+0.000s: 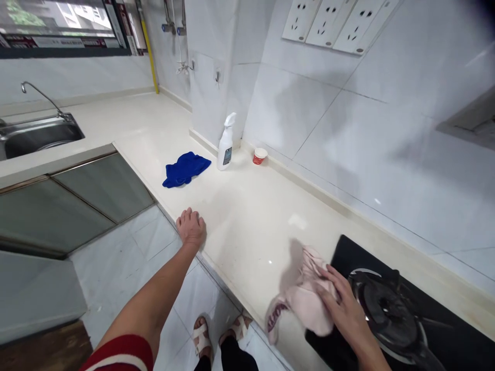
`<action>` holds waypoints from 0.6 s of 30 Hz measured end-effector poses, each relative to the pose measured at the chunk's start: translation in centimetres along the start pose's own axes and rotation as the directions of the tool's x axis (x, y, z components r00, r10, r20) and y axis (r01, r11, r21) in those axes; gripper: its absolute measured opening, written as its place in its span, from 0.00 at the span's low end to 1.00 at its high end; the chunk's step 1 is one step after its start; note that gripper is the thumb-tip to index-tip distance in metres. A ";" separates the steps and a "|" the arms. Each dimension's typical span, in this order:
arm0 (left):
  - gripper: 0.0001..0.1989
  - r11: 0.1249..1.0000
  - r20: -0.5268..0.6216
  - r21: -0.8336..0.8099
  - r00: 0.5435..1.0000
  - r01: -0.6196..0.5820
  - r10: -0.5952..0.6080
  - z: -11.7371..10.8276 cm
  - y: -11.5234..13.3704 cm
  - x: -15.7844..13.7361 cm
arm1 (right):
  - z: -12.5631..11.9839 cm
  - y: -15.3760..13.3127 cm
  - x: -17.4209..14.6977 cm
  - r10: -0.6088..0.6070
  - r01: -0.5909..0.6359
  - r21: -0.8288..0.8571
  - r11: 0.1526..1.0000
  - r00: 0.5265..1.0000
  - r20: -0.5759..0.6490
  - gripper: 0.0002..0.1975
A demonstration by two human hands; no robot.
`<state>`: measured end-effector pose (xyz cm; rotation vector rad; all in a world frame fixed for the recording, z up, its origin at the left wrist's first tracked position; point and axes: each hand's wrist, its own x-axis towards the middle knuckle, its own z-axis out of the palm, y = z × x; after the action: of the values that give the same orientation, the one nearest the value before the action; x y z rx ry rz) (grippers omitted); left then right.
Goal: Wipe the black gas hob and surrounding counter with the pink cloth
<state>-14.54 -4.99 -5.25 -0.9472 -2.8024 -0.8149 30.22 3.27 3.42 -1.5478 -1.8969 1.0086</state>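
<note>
Largest first, we have the pale tabletop (pixel 240 232), running along the tiled wall, with the black stove (pixel 444 330) set into it at our right. The pink cloth (pixel 309 304) is the thing in work: it lies crumpled across the stove's left edge, partly over the tabletop, its lower end blurred. We judge the step in hand to be moving this cloth along that edge; a further pass would call for steady, even pressure and care around the burner. Farther off, the blue cloth (pixel 187 169) lies flat near the white spray bottle (pixel 225 152), both untouched. Our right hand (pixel 340 296) is on the pink cloth, its visible fingers parted over the folds; we cannot tell whether they pinch it underneath. Our left hand (pixel 191 227) rests empty on the tabletop's front edge, fingers slightly spread and bent. Smallest, the red-and-white cup (pixel 259 156) stands by the wall.
</note>
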 end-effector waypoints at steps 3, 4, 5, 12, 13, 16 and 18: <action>0.15 1.000 0.001 0.006 1.000 -0.006 0.006 0.0 0.0 0.0 | 3.2 1.5 1.3 -0.079 0.093 -0.127 0.988 0.991 0.111 0.37; 0.15 1.000 0.001 0.005 1.000 -0.006 0.006 0.1 0.0 0.0 | 4.7 2.3 1.2 -0.067 0.081 -0.153 0.985 0.993 0.098 0.40; 0.15 1.000 0.000 0.002 1.000 -0.006 0.006 0.1 0.0 0.0 | 6.3 3.0 0.9 -0.063 0.074 -0.188 0.979 0.996 0.062 0.42; 0.14 1.000 0.002 0.012 1.000 -0.011 0.011 0.0 0.2 0.1 | 14.1 1.6 2.1 -0.202 0.187 -0.376 0.908 0.979 -0.001 0.35; 0.14 1.000 0.002 0.020 1.000 -0.011 0.011 -0.1 0.2 0.2 | 14.8 0.4 2.5 -0.228 0.223 -0.379 0.898 0.973 0.032 0.33; 0.14 0.999 0.001 0.049 1.000 -0.014 0.014 -0.2 0.2 0.4 | 17.5 -3.7 2.1 -0.315 0.357 -0.359 0.863 0.934 0.171 0.27; 0.15 0.997 0.002 0.071 1.000 -0.021 0.020 -0.4 0.3 0.5 | 19.4 -6.1 0.3 -0.368 0.444 -0.321 0.836 0.889 0.273 0.26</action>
<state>-14.79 -4.73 -4.68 -0.9641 -2.7974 -0.7070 11.76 -1.49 -3.61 -1.1649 -2.5450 0.6504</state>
